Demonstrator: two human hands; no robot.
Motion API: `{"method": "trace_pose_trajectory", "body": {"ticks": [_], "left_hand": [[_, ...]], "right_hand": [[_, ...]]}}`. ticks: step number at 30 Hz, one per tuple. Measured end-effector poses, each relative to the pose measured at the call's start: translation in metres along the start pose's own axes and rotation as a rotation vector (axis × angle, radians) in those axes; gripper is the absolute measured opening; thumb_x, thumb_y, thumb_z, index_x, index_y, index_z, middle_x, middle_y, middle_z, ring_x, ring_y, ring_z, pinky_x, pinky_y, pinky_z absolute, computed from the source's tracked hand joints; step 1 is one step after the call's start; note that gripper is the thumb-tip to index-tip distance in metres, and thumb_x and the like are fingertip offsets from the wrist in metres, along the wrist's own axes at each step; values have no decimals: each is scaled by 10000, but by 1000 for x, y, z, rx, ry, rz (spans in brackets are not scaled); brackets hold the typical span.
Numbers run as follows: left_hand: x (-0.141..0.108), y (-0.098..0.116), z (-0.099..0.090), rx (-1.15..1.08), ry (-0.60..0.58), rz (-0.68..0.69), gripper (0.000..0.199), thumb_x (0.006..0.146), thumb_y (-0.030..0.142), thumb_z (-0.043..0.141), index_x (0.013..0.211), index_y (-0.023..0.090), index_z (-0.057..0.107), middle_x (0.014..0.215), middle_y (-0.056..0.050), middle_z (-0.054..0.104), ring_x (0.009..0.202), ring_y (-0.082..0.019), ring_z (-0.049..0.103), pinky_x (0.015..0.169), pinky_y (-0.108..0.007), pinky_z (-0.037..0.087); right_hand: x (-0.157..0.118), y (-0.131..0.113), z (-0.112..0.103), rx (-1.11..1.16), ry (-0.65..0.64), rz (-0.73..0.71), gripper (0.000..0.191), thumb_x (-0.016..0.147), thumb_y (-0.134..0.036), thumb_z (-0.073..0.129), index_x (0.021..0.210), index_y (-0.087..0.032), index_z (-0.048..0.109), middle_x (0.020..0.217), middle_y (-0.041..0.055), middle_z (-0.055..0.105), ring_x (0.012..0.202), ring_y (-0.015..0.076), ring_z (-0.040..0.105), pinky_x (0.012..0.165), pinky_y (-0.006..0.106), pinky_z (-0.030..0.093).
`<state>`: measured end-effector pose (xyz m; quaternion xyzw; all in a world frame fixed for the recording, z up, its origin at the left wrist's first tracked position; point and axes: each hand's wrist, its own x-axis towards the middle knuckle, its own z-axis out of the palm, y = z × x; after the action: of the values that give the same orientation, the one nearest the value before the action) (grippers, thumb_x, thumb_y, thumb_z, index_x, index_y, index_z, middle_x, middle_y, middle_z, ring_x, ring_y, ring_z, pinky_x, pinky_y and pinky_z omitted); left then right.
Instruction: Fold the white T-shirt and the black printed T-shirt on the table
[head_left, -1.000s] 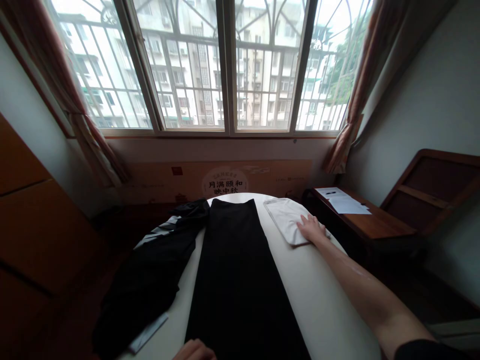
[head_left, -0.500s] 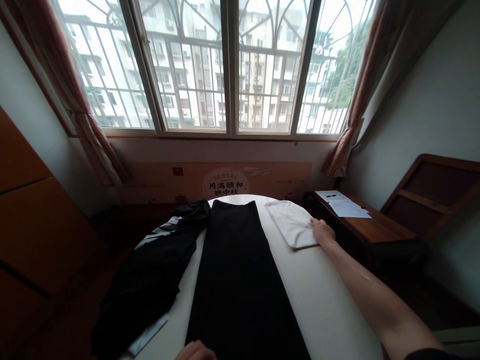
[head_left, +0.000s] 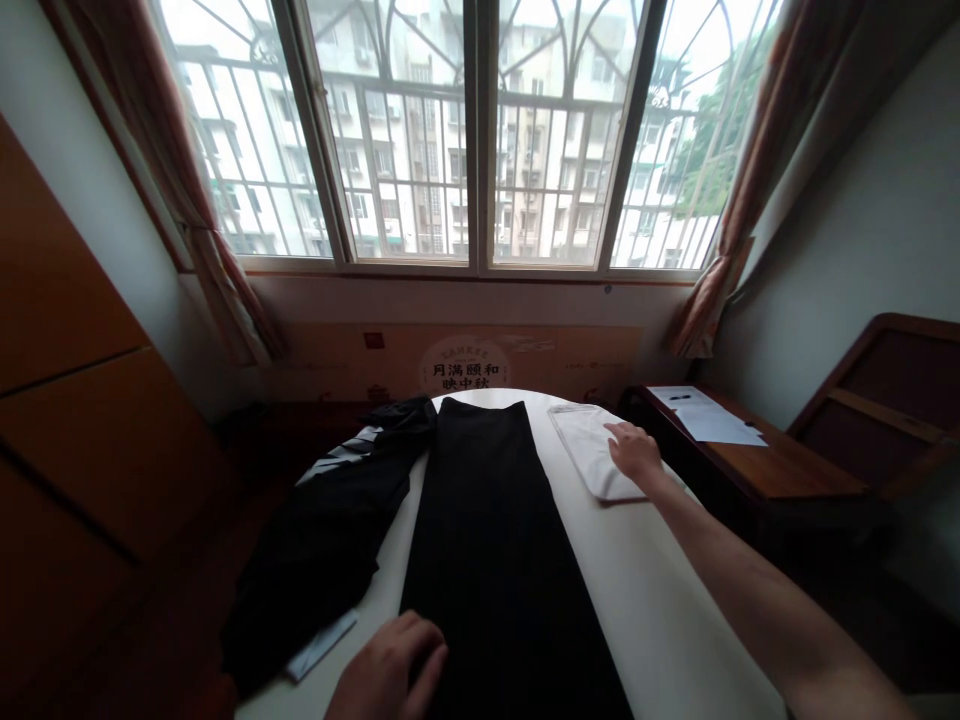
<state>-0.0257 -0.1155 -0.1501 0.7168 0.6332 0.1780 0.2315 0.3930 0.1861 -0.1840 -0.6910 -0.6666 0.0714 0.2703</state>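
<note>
A long black folded garment, perhaps trousers, lies down the middle of the white round table. By its near left edge is my left hand, fingers loosely bent and the thumb apart, with nothing visible in it. Off to the right, my right hand rests on a folded white cloth, its fingers stretched over the top. A bunched black garment with white stripes covers the table's left side. A pale flat item pokes out from under that garment's near end.
Beyond the table, a printed cardboard panel stands below the barred window. At right, a wooden chair or bench bears sheets of paper. An orange-brown cabinet stands at left.
My left hand has come further into view, moving forward along the black garment's edge. My right hand has shifted from the white cloth's right edge further onto it. The view has turned slightly left.
</note>
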Motion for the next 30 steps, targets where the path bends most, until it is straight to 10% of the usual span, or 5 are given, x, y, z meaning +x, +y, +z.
{"method": "trace_pose_trajectory", "body": {"ticks": [8, 15, 22, 30], "left_hand": [[162, 8, -40, 233, 159, -47, 242, 926, 247, 564, 1082, 163, 729, 1133, -113, 694, 1090, -247, 654, 968, -322, 493], [303, -15, -49, 251, 134, -197, 291, 942, 273, 637, 1213, 168, 659, 1312, -129, 615, 1188, -259, 603, 1019, -416, 492], [367, -48, -55, 289, 121, -371, 385, 961, 368, 634, 1287, 166, 595, 1318, -113, 600, 1152, -260, 613, 963, -486, 535], [404, -67, -54, 219, -27, -279, 317, 959, 348, 643, 1229, 183, 626, 1244, -89, 636, 1077, -227, 644, 902, -422, 566]], "right_hand": [[43, -118, 76, 436, -259, 117, 781, 893, -393, 627, 1579, -236, 290, 1312, 157, 637, 1050, 258, 676, 871, 385, 561], [58, -148, 108, 667, -359, 244, 937, 837, -364, 697, 1586, -302, 137, 1418, 191, 548, 1051, 268, 693, 736, 365, 598], [68, -148, 122, 707, -379, 94, 852, 728, -186, 701, 1495, -286, 344, 1162, 90, 704, 877, 240, 728, 761, 399, 614], [80, -141, 130, 568, -333, -170, 821, 712, -25, 534, 1487, -295, 499, 1397, 25, 632, 1256, 216, 606, 1111, 344, 441]]}}
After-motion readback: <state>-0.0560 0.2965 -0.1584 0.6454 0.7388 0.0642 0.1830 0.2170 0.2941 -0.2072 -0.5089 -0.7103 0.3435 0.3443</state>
